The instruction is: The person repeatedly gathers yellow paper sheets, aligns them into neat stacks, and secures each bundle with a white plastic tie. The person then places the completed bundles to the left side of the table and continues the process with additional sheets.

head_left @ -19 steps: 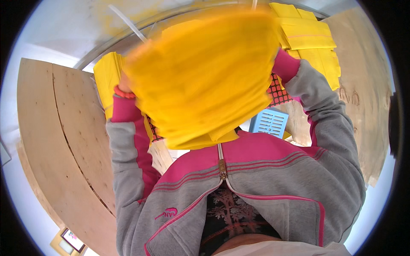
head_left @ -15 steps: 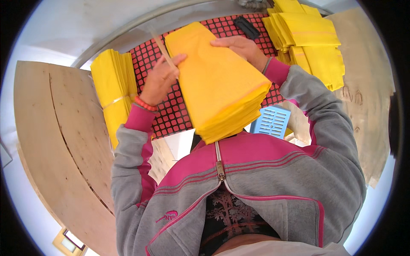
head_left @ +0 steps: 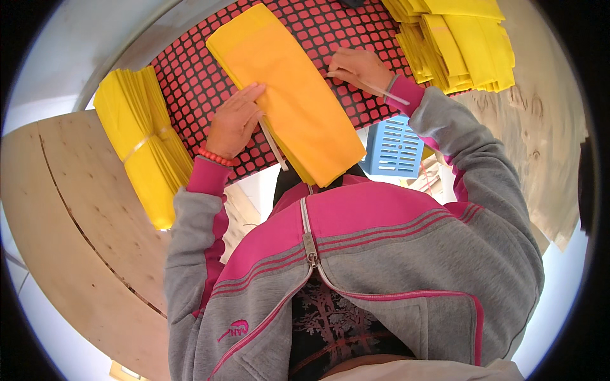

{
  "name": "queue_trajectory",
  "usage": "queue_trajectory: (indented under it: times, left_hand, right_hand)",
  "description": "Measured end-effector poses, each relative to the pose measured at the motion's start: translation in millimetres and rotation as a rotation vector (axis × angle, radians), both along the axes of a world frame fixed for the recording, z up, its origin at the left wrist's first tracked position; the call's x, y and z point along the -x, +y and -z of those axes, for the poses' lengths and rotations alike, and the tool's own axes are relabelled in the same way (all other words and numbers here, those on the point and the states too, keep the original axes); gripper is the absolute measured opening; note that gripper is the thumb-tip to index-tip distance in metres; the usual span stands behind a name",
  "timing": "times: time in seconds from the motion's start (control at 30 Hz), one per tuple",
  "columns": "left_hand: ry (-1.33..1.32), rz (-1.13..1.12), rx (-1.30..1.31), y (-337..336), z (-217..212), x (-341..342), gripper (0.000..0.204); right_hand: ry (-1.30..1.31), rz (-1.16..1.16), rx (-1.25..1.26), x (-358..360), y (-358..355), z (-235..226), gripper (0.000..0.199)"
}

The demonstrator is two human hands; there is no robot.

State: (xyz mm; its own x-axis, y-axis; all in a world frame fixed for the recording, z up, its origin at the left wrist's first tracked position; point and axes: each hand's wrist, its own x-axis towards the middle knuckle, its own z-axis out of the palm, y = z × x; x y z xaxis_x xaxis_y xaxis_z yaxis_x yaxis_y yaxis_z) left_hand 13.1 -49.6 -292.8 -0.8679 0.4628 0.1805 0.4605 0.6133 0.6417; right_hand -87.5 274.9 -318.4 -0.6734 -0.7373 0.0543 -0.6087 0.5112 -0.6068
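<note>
A thick stack of folded yellow fabric [head_left: 295,95] lies at a slant before me, its near end close to my jacket. My left hand [head_left: 236,120] rests its fingertips on the stack's left edge. A pale flat strip [head_left: 274,145] comes out at its thumb and hangs toward me; the fingers look closed on it. To the right of the stack, my right hand [head_left: 361,68] is closed on another length of pale strip [head_left: 375,89], whose end trails over the wrist. Whether both lengths join beneath the stack is hidden.
A red-and-black patterned mat [head_left: 184,82] covers the work surface. At left lies a yellow bundle [head_left: 143,140] tied with a pale band. More folded yellow fabric [head_left: 460,47] is piled at far right. Below the mat's right edge is a blue slotted basket [head_left: 395,149]. Wooden boards [head_left: 76,209] flank me.
My right hand has left the stack's top and now grips a strip at its right side. My left hand has moved onto the left edge. The stack's far end has swung left.
</note>
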Motion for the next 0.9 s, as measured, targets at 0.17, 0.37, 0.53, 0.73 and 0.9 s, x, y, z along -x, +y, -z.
queue_trajectory:
  times: [0.17,0.37,0.53,0.73,0.9]
  left_hand:
    - [-0.153,-0.397,-0.208,2,-1,-20,0.01]
    - [-0.442,-0.855,-0.862,9,19,-62,0.019]
    - [-0.599,-1.062,-1.309,3,27,-84,0.022]
    - [0.085,-0.782,-0.422,19,0,-67,0.009]
    - [0.192,-0.416,-0.148,31,-19,-33,0.012]
  right_hand:
    - [-0.493,0.273,0.297,-1,1,-16,0.015]
    - [-0.412,0.286,0.513,3,-7,-36,0.013]
    - [-0.382,0.308,0.537,-7,-35,-42,0.012]
    - [-0.138,0.159,0.424,-24,-71,-41,0.01]
    - [-0.251,0.119,0.353,-43,-102,-30,0.011]
